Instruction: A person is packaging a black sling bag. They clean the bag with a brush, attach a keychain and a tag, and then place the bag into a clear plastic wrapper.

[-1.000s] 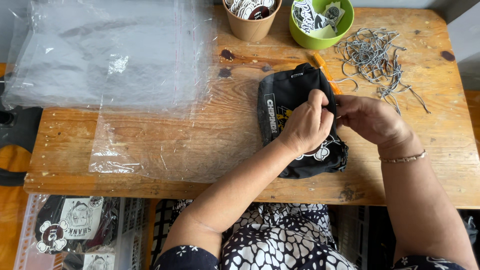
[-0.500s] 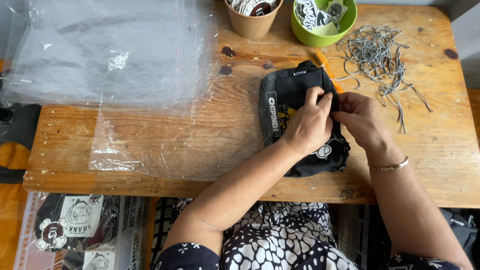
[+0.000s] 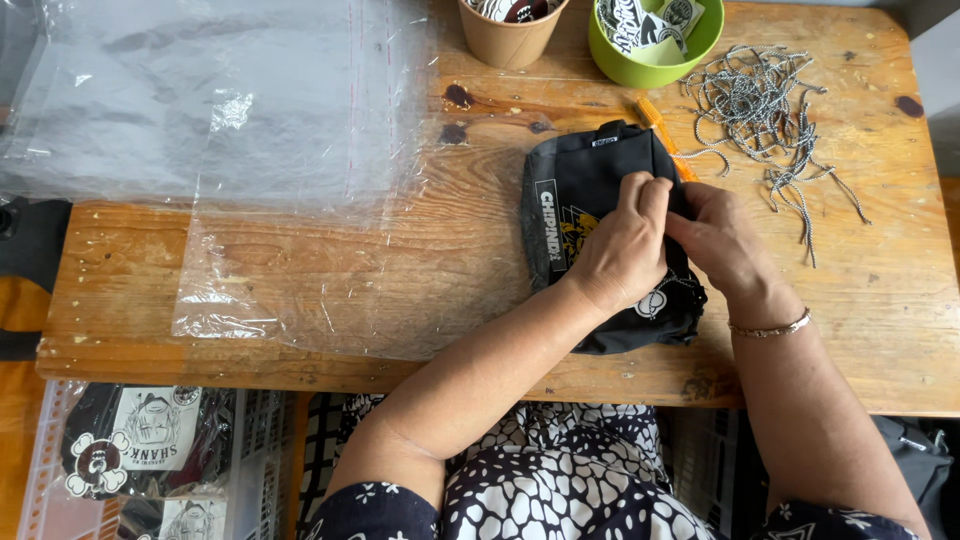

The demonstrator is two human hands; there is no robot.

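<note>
Clear plastic bags (image 3: 215, 110) lie flat, well left of my fingers (image 3: 650, 195). A brown cup (image 3: 508, 35) and a green bowl (image 3: 655, 45) beyond my fingertips hold black-and-white tags (image 3: 640, 25). Bagged black goods with white labels (image 3: 155, 425) sit far below-left, in a crate.

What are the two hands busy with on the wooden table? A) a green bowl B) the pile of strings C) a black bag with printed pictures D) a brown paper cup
C: both the left hand and the right hand rest on the black bag, while the green bowl, brown paper cup and strings lie untouched farther back.
</note>
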